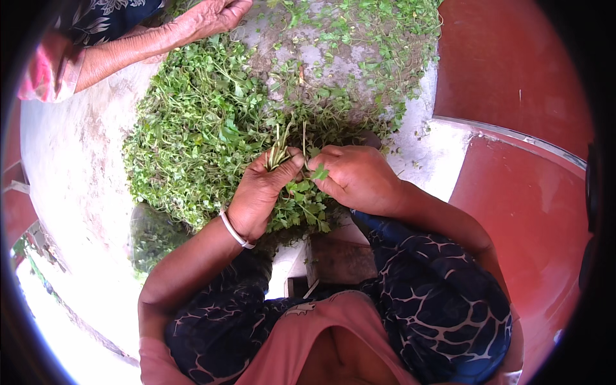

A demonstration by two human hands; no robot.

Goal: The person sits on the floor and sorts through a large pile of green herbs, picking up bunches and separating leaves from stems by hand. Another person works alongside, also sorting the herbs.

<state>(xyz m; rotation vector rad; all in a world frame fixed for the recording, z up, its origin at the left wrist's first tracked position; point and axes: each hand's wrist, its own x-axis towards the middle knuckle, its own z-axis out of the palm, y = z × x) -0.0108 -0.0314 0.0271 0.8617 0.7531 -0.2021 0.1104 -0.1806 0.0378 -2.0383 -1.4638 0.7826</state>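
Observation:
My left hand (pixel 260 189) is closed round a small bunch of leafy green herb (pixel 278 149), its pale stems pointing away from me and its leaves hanging below the fist. A white bracelet (pixel 235 230) circles that wrist. Just to its right, my right hand (pixel 357 178) pinches a single herb sprig (pixel 305 142), whose thin stem stands up between the two hands. One green leaf shows by the right fingertips. The hands are close together, over the near edge of a broad pile of loose herbs (pixel 192 128).
Another person's hand (pixel 208 18) reaches in at the upper left over the pile. More scattered sprigs (pixel 385 38) lie on the grey, soiled ground at the far side. A red floor (pixel 513 212) with a pale raised edge (pixel 513 138) runs along the right.

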